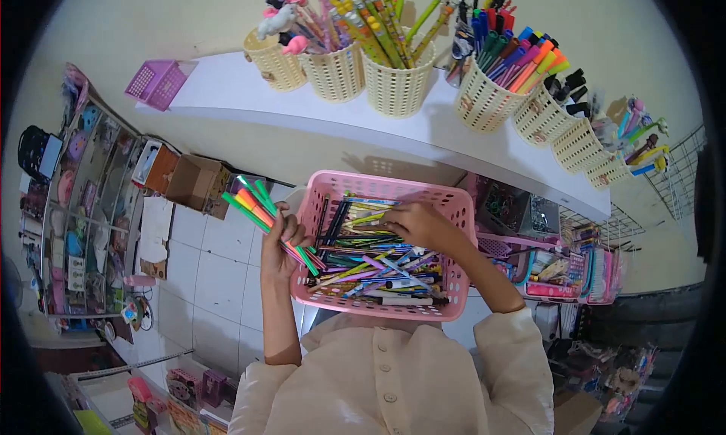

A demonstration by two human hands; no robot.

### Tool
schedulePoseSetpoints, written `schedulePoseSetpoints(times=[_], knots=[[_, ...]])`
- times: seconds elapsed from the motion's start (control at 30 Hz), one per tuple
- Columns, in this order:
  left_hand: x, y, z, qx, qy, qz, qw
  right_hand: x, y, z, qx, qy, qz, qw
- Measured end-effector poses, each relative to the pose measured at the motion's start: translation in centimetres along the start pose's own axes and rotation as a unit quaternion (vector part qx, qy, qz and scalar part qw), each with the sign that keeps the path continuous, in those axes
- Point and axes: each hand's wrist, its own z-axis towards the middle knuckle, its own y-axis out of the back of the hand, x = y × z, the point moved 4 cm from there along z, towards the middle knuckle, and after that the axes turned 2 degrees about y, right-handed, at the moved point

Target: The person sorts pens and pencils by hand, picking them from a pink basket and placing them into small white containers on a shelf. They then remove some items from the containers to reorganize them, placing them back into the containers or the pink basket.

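A pink plastic basket (463, 284) full of mixed pens and pencils (370, 242) is in front of my body. At the basket's left rim, my left hand (283, 242) is closed round a bunch of green, orange and pink markers (255, 202) that fan out above and below the fist. Over the upper right of the pile, my right hand (416, 225) reaches in with bent fingers at some yellow pencils (368, 217). Its fingertips are close together on or beside them; whether they grip one is too small to tell.
Above the basket runs a white shelf (302, 119) with several cream cups (401, 83) of pens and a purple basket (160, 83). An open cardboard box (195, 182) sits at the left. More baskets (556, 272) lie at the right.
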Motion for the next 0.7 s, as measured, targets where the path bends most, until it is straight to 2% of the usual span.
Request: schedulePoseSetpoints(times=[0.07,0.1,0.13,0.2,0.43,0.53,0.63,0.7], knots=[[0.5,0.2,-0.1,-0.001,0.01,0.003,1.0,-1.7,-3.0,0.4,0.109,-0.087,-0.044,0.989],[0.8,0.4,-0.1,-0.008,0.021,0.032,0.999,-2.1,-3.7,0.5,0.157,-0.1,-0.082,0.979],[1.0,0.6,-0.2,-0.015,0.034,0.061,0.997,-2.3,-4.0,0.6,0.156,-0.098,-0.082,0.979],[1.0,0.6,-0.1,-0.029,0.029,0.057,0.998,-2.2,-3.4,1.0,0.052,-0.072,-0.119,0.989],[1.1,0.6,-0.1,-0.026,0.039,0.047,0.998,-3.3,-3.5,0.7,0.011,-0.071,-0.146,0.987],[1.2,0.8,-0.2,-0.033,0.037,0.051,0.997,-3.5,-3.6,0.4,0.013,-0.092,-0.143,0.985],[1.2,0.5,-0.1,-0.033,0.027,0.079,0.996,-3.7,-3.3,-0.2,0.062,-0.104,-0.07,0.99],[1.3,0.5,-0.2,-0.039,0.028,0.089,0.995,-3.2,-2.9,-0.9,0.15,-0.086,-0.001,0.985]])
